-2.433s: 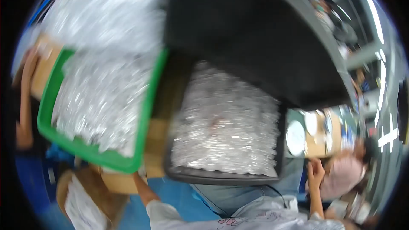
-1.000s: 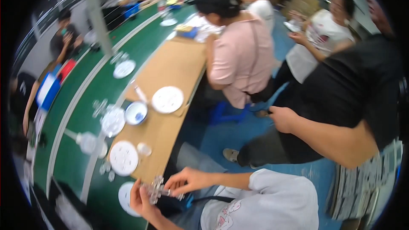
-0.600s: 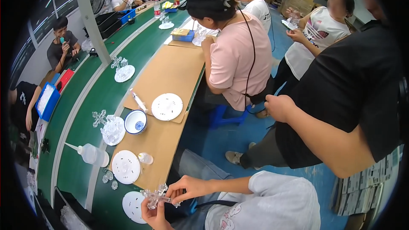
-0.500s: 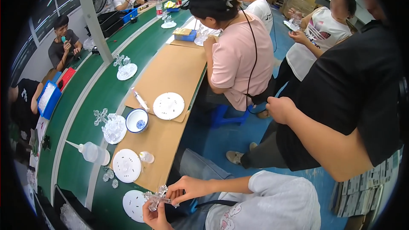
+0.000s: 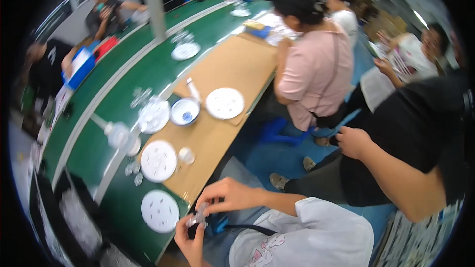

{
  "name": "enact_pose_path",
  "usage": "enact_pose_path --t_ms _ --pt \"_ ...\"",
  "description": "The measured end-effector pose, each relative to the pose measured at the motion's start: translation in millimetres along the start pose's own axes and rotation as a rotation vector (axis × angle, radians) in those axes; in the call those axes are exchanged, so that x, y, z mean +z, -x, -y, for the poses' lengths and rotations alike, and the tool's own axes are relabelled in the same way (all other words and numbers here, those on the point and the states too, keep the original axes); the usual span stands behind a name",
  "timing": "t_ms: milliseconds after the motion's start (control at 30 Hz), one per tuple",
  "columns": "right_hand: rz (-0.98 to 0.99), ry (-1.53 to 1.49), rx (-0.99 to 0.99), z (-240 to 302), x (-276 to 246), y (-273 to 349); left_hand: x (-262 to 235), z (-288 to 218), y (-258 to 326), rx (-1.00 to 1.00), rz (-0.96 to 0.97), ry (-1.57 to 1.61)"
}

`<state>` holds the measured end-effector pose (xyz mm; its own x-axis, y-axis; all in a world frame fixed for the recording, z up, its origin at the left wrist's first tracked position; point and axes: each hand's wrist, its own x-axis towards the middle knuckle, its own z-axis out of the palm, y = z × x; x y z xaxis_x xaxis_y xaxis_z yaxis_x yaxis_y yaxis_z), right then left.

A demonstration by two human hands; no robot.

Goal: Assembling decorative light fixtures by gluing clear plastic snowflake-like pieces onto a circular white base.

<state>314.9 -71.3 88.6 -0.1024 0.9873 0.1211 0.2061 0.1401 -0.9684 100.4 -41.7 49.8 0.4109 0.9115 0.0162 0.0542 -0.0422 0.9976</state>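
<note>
Between my two hands is a small clear plastic ornament piece, held at the table's near edge and blurred. My left hand pinches it from below with thumb and fingers. The fingers of my right hand, whose forearm crosses from the right, close on its upper end. Just left of them, apart from both hands, a white round disc with small dark slots lies on the green surface. A second slotted disc sits farther up, with a small white bottle beside it and small clear pieces at its left.
On the cardboard are a blue-rimmed bowl, a white tube and another disc. A squeeze bottle and a clear ornament stand left. Black bins flank my left; a black-shirted person stands right.
The whole view has shifted, so the table things sit farther right and mostly higher. My hands, still on the clear piece, have drawn away from the nearest disc, which now shows whole.
</note>
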Motion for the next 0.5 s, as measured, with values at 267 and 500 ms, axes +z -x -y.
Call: enact_pose_path --t_ms 267,500 --pt "0.06 -0.125 0.097 26 1 -41 -20 10 27 -0.044 -0.135 0.2" --pt "0.259 -0.312 0.332 30 9 -92 -34 9 26 -0.124 -0.241 0.485"
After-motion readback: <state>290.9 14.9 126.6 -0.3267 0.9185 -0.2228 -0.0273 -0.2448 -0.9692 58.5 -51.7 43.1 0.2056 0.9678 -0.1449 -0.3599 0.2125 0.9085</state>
